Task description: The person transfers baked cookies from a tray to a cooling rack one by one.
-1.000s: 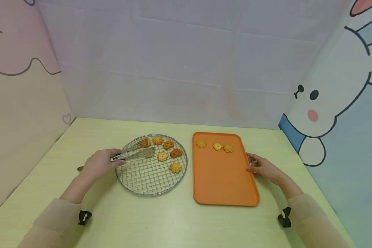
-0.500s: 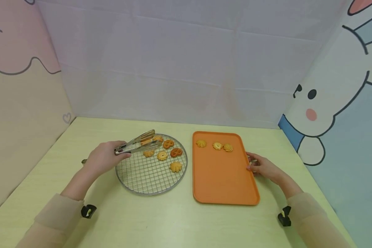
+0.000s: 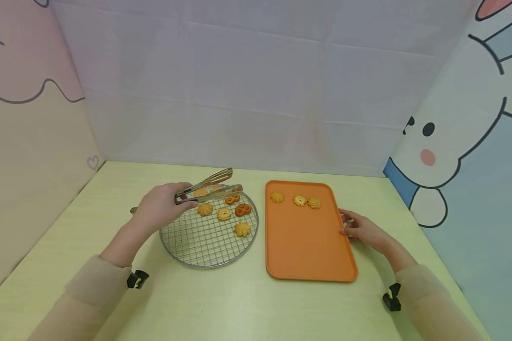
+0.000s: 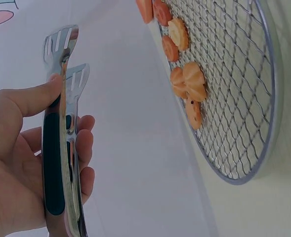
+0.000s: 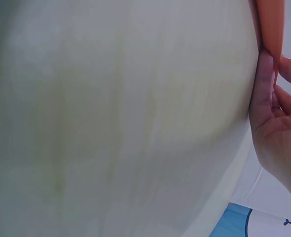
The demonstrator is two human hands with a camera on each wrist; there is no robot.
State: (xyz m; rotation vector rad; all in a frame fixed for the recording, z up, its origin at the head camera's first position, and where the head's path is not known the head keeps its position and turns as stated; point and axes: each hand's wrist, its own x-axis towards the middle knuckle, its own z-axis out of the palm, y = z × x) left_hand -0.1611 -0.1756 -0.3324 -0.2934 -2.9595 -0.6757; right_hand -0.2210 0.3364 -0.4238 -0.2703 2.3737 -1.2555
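My left hand grips metal tongs with dark handle pads, raised over the back of the round wire rack. In the left wrist view the tongs' slotted tips stand apart with nothing between them. On the rack lie several cookies, among them a brown pretzel-shaped cookie, a flower-shaped cookie and a round scalloped cookie; the tongs partly cover those at the back. My right hand holds the right edge of the orange tray, fingers under the rim in the right wrist view.
Toward the tray's back edge lie a flower-shaped cookie, a ring cookie and a swirled cookie. A narrow strip of pale table separates rack and tray. A white wall rises behind the table.
My left hand has moved right and away from me with the tongs, which rise from low over the rack's left cookies to above its back rim. The right hand and tray stay put.
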